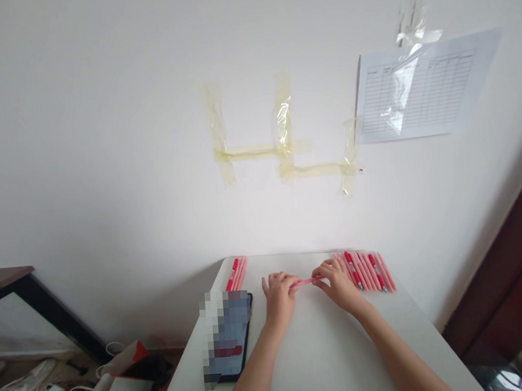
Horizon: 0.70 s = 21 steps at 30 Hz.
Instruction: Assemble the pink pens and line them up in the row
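Between my two hands a pink pen [306, 281] lies almost level above the white table. My left hand [282, 289] pinches its left end, with the little-finger side raised. At the other end, my right hand [333, 280] closes its thumb and fingers on the pen. Right beside my right hand, a row of several pink and red pens [368, 271] lies on the table and is partly covered by the fingers. A smaller group of pink and red pens [237, 274] rests at the far left corner.
A phone [230, 340], partly pixelated, lies on the left of the white table [326, 358]. The wall behind carries yellowed tape [285, 122] and a printed sheet [419, 92]. Cables and boxes [122, 384] are on the floor at left; a dark red panel [503, 274] stands at right.
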Available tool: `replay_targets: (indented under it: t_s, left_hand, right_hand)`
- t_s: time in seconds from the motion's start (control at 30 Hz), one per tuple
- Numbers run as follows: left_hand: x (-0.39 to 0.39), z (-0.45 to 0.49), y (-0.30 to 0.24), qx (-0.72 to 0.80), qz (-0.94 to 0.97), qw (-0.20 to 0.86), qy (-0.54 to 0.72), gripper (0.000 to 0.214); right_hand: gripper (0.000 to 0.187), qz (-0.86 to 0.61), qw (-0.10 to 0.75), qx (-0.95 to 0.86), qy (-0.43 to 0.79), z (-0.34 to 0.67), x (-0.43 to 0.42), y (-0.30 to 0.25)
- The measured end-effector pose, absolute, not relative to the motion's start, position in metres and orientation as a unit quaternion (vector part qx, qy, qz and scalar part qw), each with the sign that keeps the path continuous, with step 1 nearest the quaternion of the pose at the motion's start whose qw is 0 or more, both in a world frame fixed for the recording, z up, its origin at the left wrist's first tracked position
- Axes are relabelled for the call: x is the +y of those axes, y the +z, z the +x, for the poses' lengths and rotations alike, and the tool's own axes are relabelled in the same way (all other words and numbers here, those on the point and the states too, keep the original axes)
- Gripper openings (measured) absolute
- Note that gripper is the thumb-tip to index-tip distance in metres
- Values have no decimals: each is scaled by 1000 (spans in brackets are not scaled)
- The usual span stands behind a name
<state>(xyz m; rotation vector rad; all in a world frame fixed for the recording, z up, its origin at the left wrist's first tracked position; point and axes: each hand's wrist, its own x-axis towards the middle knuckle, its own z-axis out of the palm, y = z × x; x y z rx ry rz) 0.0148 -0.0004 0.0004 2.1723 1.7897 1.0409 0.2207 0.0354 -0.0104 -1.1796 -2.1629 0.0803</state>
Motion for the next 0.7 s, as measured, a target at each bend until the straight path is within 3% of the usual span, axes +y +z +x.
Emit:
replay_targets:
  t_s: [0.47,0.7]
  left_hand:
    - [2,15,-4,600,720,59,345,27]
    - [0,15,-2,600,719,57,345,29]
  right_hand:
    - [25,-468,337,-809,118,221,31,-6]
    - [7,-461,320,-823,86,221,31,-6]
